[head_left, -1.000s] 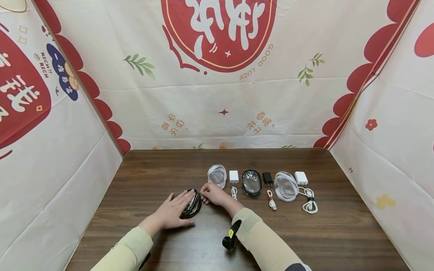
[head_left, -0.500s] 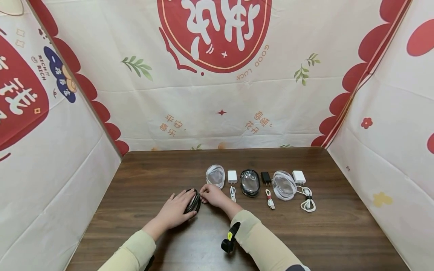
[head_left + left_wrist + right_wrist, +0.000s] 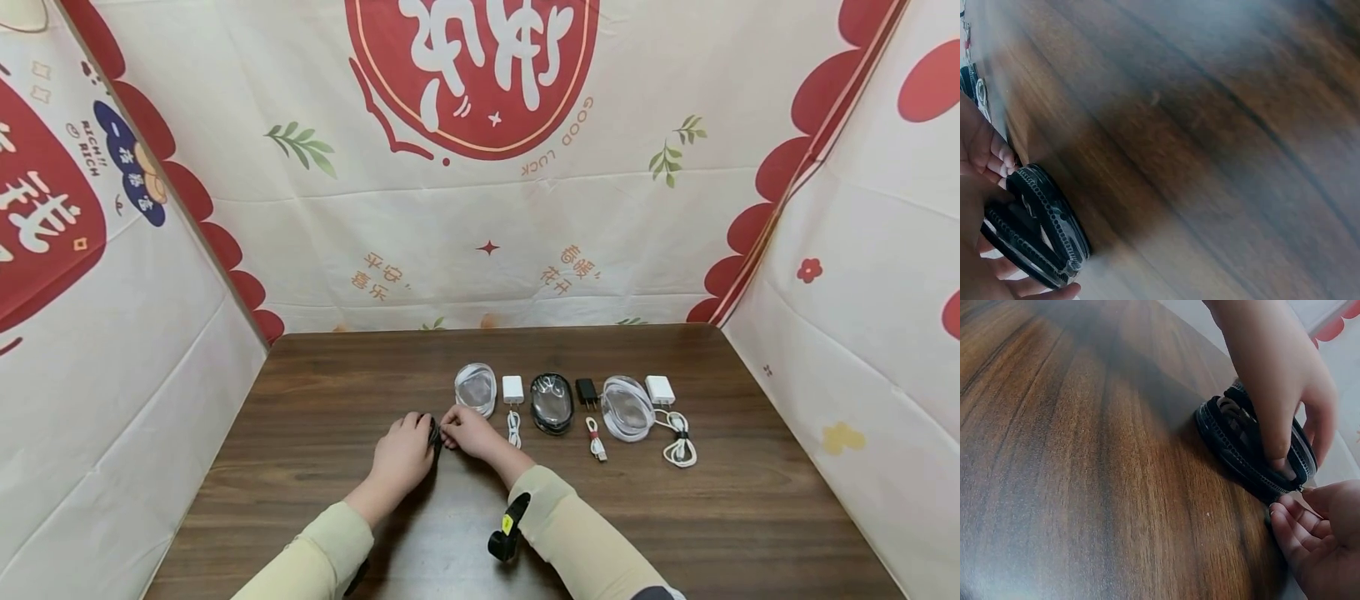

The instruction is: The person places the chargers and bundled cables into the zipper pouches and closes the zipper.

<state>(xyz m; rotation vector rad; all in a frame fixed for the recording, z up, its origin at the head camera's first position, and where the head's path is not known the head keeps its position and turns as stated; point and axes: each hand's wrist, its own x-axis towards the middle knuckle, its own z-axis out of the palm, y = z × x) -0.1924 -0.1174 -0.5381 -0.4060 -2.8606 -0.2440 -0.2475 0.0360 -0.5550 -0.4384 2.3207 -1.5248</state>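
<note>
A small black-edged zippered pouch (image 3: pixel 1225 447) stands on its edge on the wooden table with its zip undone. A pale looped cable (image 3: pixel 1235 412) shows inside it in the right wrist view. My left hand (image 3: pixel 402 454) grips the pouch, the thumb in the opening and the fingers behind, as the left wrist view also shows. At the pouch's end, my right hand (image 3: pixel 471 429) pinches what looks like the zipper pull (image 3: pixel 1301 488) between thumb and fingertips. From the head, most of the pouch is hidden behind the left hand.
Right of the hands lie a white-edged clear pouch (image 3: pixel 476 388), white charger (image 3: pixel 513 389), white cable (image 3: pixel 513 429), black-edged pouch (image 3: pixel 552 402), black charger (image 3: pixel 587 392), red-tied cable (image 3: pixel 596 439), another clear pouch (image 3: pixel 627 408), white charger (image 3: pixel 660 389) and black-tied cable (image 3: pixel 680 446).
My left hand has gone from lying flat over the pouch to gripping it, and the pouch has tipped up from the table onto its edge. The right hand has stayed at its end.
</note>
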